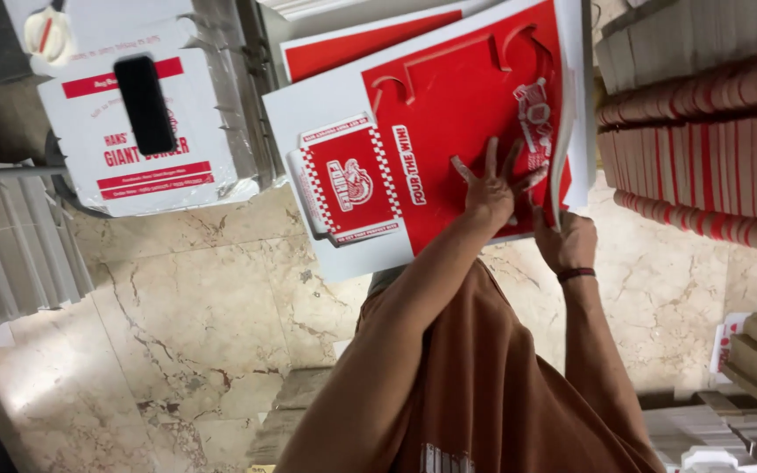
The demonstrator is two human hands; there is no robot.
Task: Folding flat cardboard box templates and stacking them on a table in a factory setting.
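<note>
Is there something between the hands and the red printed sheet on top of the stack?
Nothing visible. The left hand lies flat on the red sheet, fingers spread. The right hand grips the sheet's lifted edge directly.

Shiny beige marble floor (pixel 194 307) with dark veins. Tall stacks of flat red and white boxes (pixel 703 131) along the right edge. Gray ridged stack (pixel 10 245) at left.
</note>
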